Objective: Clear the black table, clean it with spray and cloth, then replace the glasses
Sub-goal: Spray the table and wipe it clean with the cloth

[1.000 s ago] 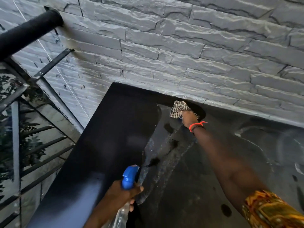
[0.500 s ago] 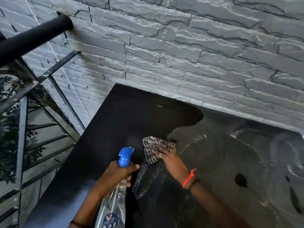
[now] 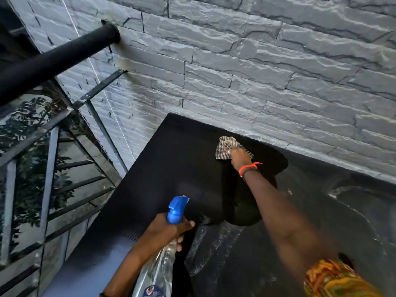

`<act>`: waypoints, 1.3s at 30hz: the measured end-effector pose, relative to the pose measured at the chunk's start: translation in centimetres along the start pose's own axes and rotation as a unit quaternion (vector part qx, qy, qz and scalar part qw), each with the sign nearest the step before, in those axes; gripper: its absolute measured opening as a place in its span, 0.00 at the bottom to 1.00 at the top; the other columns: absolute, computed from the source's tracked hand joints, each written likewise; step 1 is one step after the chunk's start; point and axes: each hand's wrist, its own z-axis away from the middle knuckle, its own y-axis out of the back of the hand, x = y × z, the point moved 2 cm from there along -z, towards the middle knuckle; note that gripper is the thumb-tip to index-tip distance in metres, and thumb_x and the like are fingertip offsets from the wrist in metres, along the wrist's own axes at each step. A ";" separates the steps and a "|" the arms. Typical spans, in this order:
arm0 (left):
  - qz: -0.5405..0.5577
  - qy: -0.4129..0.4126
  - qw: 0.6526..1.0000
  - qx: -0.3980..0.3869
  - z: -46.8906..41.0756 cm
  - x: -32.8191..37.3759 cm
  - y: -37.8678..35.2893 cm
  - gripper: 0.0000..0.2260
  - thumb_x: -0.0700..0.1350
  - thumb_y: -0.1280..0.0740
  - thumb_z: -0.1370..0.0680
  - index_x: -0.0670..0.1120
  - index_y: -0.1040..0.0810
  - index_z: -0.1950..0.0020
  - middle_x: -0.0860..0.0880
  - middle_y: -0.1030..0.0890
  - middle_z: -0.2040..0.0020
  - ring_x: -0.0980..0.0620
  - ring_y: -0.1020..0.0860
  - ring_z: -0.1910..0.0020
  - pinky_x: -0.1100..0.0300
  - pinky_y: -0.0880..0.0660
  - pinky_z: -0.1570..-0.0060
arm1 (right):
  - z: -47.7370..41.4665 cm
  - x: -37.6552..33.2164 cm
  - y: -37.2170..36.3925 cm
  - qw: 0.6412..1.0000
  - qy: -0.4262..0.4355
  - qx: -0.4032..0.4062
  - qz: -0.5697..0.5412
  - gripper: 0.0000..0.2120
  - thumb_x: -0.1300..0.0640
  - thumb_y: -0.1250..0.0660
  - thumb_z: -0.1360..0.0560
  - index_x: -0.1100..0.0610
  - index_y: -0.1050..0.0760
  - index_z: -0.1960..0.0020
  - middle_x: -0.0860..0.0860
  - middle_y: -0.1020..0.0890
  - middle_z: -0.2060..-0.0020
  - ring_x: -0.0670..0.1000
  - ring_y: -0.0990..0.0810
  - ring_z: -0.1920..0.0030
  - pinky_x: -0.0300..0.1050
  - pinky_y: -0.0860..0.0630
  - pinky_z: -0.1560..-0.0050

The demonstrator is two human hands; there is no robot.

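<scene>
"Head view, and there are no glasses showing on the black table (image 3: 171, 168), so the clearing looks done. Where are we in the clean?"

"Right in the wiping, I'd say. The right hand (image 3: 239, 156) has the checked cloth (image 3: 225, 146) bunched under its fingers. It's pressed to the tabletop at the far edge, just beside the stone wall (image 3: 235, 71)."

"That arm's at full reach!"

"Stretched long, wrist low. The left hand (image 3: 165, 230) is wrapped round the neck of the spray bottle (image 3: 160, 271), near the front edge, with the blue nozzle pointing away over the table."

"What's left?"

"A dull wet smear (image 3: 214, 249) shows near the front, with greyish streaks off to the right, so more wiping, I reckon. Then the glasses go back, and none are in sight."
</scene>
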 end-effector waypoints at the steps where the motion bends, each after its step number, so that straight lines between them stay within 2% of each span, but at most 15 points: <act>1: -0.002 -0.002 1.000 0.000 -0.2 0.1 0.1 0.10 0.45 0.27 0.27 0.43 0.26 0.63 0.45 0.27 0.73 0.47 0.27 0.73 0.57 0.27 0.67 | -0.4 -1.3 -0.5 1.000 0.012 -0.013 -0.004 0.18 0.65 0.48 0.22 0.61 0.27 0.36 0.62 0.25 0.38 0.60 0.26 0.38 0.50 0.34 0.35; 5: -0.009 -0.006 1.000 0.007 -1.0 0.7 0.4 0.11 0.45 0.27 0.27 0.44 0.27 0.64 0.45 0.27 0.73 0.47 0.27 0.74 0.57 0.27 0.67 | 2.1 -5.8 -2.2 0.990 0.134 -0.051 0.001 0.22 0.69 0.47 0.25 0.60 0.28 0.34 0.62 0.26 0.36 0.60 0.28 0.35 0.52 0.35 0.32; 8: 0.000 -0.014 1.000 0.013 -1.4 1.2 0.6 0.11 0.44 0.27 0.27 0.45 0.26 0.66 0.45 0.27 0.73 0.47 0.27 0.74 0.56 0.28 0.66 | 7.2 -6.0 -3.5 0.977 0.206 -0.045 0.004 0.29 0.75 0.47 0.30 0.58 0.28 0.33 0.62 0.28 0.34 0.60 0.28 0.35 0.49 0.36 0.32; 10: 0.011 -0.016 1.000 0.016 -1.6 1.7 0.8 0.11 0.44 0.26 0.28 0.45 0.26 0.66 0.45 0.27 0.73 0.47 0.28 0.74 0.56 0.28 0.66 | 11.4 -5.1 -4.6 0.968 0.249 -0.028 0.016 0.35 0.77 0.44 0.34 0.53 0.29 0.32 0.57 0.27 0.33 0.57 0.28 0.34 0.47 0.34 0.33; 12: 0.013 -0.021 1.000 0.016 -1.6 2.2 0.8 0.11 0.44 0.27 0.27 0.45 0.26 0.65 0.46 0.27 0.74 0.48 0.28 0.75 0.57 0.28 0.67 | 15.7 -3.9 -4.9 0.963 0.268 -0.018 0.012 0.32 0.72 0.43 0.37 0.49 0.23 0.39 0.50 0.21 0.40 0.50 0.22 0.41 0.39 0.28 0.39; 14: 0.018 -0.020 0.999 0.019 -1.5 2.6 0.9 0.10 0.44 0.27 0.27 0.45 0.26 0.64 0.46 0.27 0.74 0.49 0.28 0.76 0.59 0.28 0.69 | 18.6 -1.2 -5.0 0.972 0.234 -0.008 -0.008 0.29 0.70 0.41 0.37 0.49 0.21 0.42 0.47 0.20 0.42 0.48 0.21 0.42 0.32 0.34 0.39; 16: 0.020 -0.020 0.999 0.017 -1.3 2.7 1.0 0.10 0.44 0.27 0.27 0.45 0.27 0.64 0.47 0.28 0.74 0.49 0.28 0.76 0.59 0.28 0.70 | 20.1 2.3 -4.6 0.985 0.167 -0.044 -0.025 0.33 0.75 0.38 0.34 0.50 0.27 0.35 0.49 0.27 0.34 0.53 0.26 0.36 0.32 0.44 0.34; 17: 0.018 -0.021 1.000 0.014 -1.2 2.7 1.1 0.10 0.44 0.27 0.27 0.45 0.27 0.64 0.47 0.28 0.74 0.49 0.28 0.76 0.59 0.28 0.69 | 20.1 3.9 -4.2 0.988 0.140 -0.059 -0.018 0.34 0.76 0.39 0.33 0.50 0.30 0.32 0.50 0.30 0.31 0.54 0.30 0.33 0.32 0.45 0.34; 19: 0.018 -0.022 1.000 0.009 -0.8 2.7 1.2 0.10 0.44 0.27 0.27 0.45 0.26 0.63 0.46 0.27 0.73 0.49 0.27 0.75 0.59 0.27 0.69 | 18.4 6.4 -2.6 0.995 0.077 -0.062 -0.010 0.34 0.76 0.42 0.31 0.52 0.33 0.30 0.52 0.33 0.29 0.53 0.33 0.30 0.34 0.45 0.32; 22: 0.019 -0.020 1.000 0.010 -0.4 2.4 1.4 0.10 0.44 0.27 0.27 0.44 0.26 0.62 0.46 0.27 0.73 0.50 0.27 0.75 0.59 0.27 0.70 | 12.3 8.0 -0.9 0.998 0.038 -0.045 0.013 0.34 0.77 0.42 0.32 0.54 0.33 0.30 0.55 0.31 0.30 0.55 0.32 0.30 0.38 0.46 0.30; 26: 0.019 -0.017 1.000 0.013 0.1 1.5 1.8 0.10 0.45 0.26 0.28 0.45 0.26 0.63 0.46 0.28 0.72 0.49 0.28 0.74 0.58 0.27 0.69 | 6.5 3.9 -1.2 0.999 0.002 -0.037 0.022 0.20 0.71 0.43 0.27 0.64 0.26 0.38 0.64 0.24 0.38 0.61 0.27 0.37 0.47 0.37 0.32; 29: 0.013 -0.017 1.000 0.020 0.3 1.2 2.3 0.10 0.45 0.27 0.28 0.44 0.26 0.63 0.45 0.28 0.72 0.49 0.28 0.75 0.58 0.27 0.69 | 7.5 -3.3 -1.6 0.998 0.049 -0.028 0.023 0.16 0.67 0.45 0.24 0.65 0.26 0.39 0.65 0.23 0.40 0.61 0.26 0.38 0.50 0.35 0.34; 32: 0.009 -0.025 0.999 0.019 0.7 1.6 2.5 0.10 0.44 0.27 0.27 0.44 0.26 0.62 0.45 0.28 0.72 0.48 0.27 0.74 0.58 0.28 0.69 | 11.7 -8.5 -3.8 0.991 0.127 -0.048 0.005 0.19 0.66 0.45 0.23 0.59 0.26 0.35 0.60 0.24 0.38 0.58 0.25 0.38 0.52 0.30 0.36; 36: 0.011 -0.046 0.999 0.009 1.2 2.3 2.6 0.09 0.44 0.28 0.26 0.43 0.26 0.62 0.46 0.27 0.73 0.49 0.28 0.74 0.58 0.28 0.69 | 19.4 -9.4 -7.5 0.973 0.221 -0.020 0.059 0.29 0.66 0.49 0.35 0.49 0.20 0.43 0.45 0.17 0.47 0.47 0.21 0.43 0.43 0.25 0.40; 39: 0.014 -0.055 0.998 0.007 1.4 2.5 2.6 0.09 0.43 0.28 0.26 0.42 0.26 0.61 0.46 0.29 0.74 0.49 0.29 0.75 0.59 0.29 0.70 | 25.8 -7.0 -8.4 0.975 0.208 -0.023 0.073 0.26 0.61 0.46 0.37 0.45 0.19 0.46 0.42 0.17 0.50 0.44 0.19 0.48 0.37 0.25 0.44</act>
